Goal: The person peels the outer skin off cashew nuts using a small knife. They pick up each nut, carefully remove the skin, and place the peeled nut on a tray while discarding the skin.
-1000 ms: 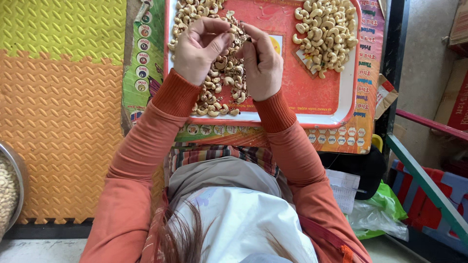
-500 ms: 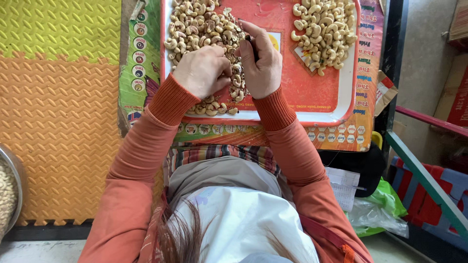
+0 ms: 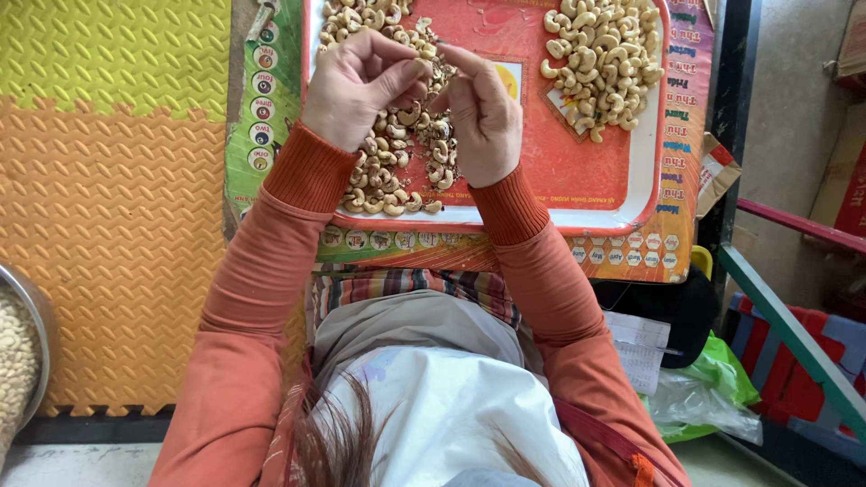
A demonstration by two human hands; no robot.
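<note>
A red tray with a white rim lies in front of me on a printed board. My left hand and my right hand hover over the heap of cashews at the tray's left side. Their fingertips meet above the heap and pinch a small cashew between them, mostly hidden by the fingers. A second, paler pile of cashews sits apart in the tray's far right corner. Orange sleeves cover both forearms.
A colourful printed board sticks out under the tray. Orange foam mat and yellow-green mat cover the floor at left. A metal bowl of pale nuts sits at the lower left. A green plastic bag lies lower right.
The left hand dipped onto the cashew heap half a second ago, then lifted and closed against the right hand's fingertips again. The tray stayed put.
</note>
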